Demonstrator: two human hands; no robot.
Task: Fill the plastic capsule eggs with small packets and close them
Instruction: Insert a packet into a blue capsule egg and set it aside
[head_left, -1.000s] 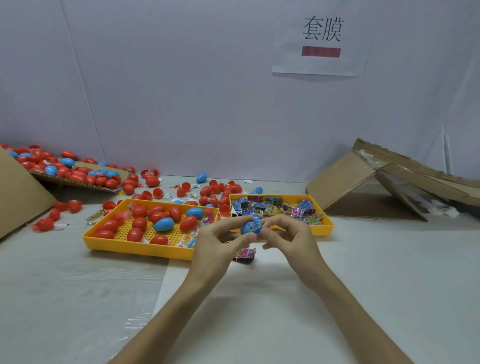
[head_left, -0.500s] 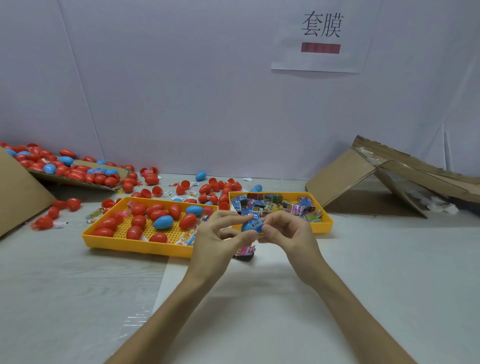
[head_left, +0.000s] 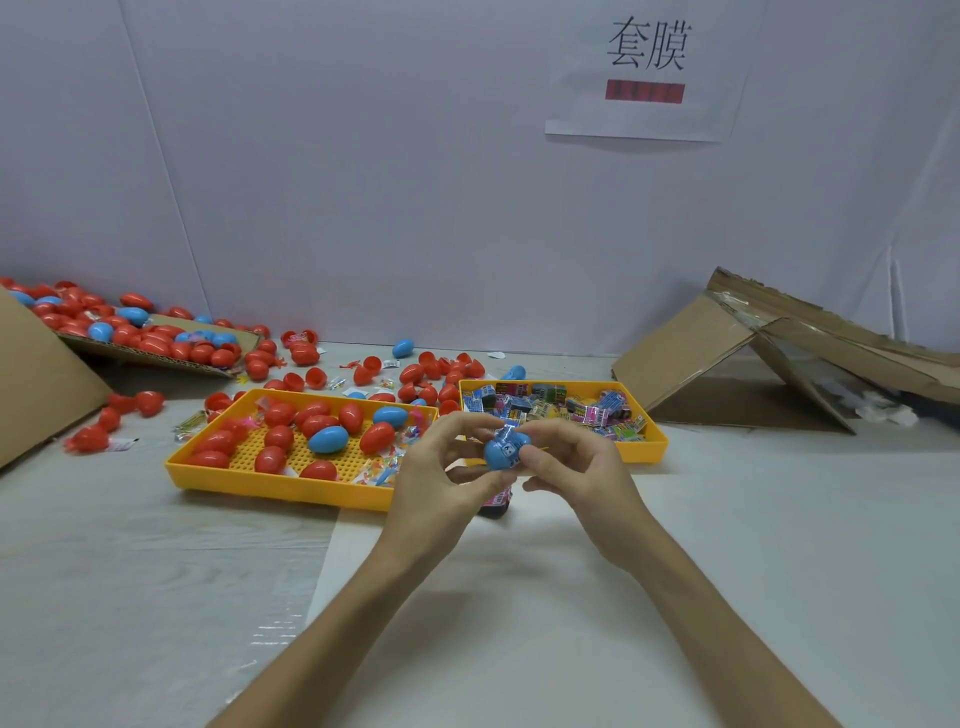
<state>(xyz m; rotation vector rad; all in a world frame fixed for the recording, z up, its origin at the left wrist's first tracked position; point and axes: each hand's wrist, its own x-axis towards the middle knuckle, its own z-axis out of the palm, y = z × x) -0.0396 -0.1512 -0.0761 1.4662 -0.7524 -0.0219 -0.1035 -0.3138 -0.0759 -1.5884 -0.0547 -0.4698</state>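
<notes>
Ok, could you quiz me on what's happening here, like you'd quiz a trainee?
1. True or false: the egg held between the left hand and right hand is red.
2. What pokes out of its top? A: a printed packet. B: a coin. C: nothing.
3. Fill in: the left tray and right tray are both ____.

Key: 1 false, it is blue; 2 A; 3 yellow.
</notes>
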